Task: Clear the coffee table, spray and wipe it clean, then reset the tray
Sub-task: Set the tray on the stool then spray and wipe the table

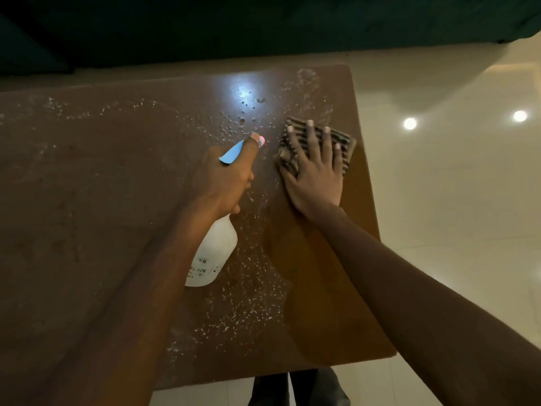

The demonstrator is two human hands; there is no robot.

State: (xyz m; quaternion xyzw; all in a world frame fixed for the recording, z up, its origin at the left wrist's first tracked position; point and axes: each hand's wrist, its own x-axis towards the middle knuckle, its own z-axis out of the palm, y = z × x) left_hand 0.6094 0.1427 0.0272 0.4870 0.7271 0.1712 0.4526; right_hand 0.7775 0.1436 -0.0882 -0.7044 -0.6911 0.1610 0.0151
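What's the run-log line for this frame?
phase: spray and wipe | left hand: grips spray bottle | right hand: flat on striped cloth, far right corner | table: droplets across middle

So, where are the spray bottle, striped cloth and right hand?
spray bottle (216, 251), head view, white body.
striped cloth (348, 149), head view, bare right edge.
right hand (317, 178), head view, back of hand.

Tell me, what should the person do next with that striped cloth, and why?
Probably slide the cloth leftward under the flat right hand: spray droplets speckle the table left of it, unwiped, while the left hand holds the spray bottle.
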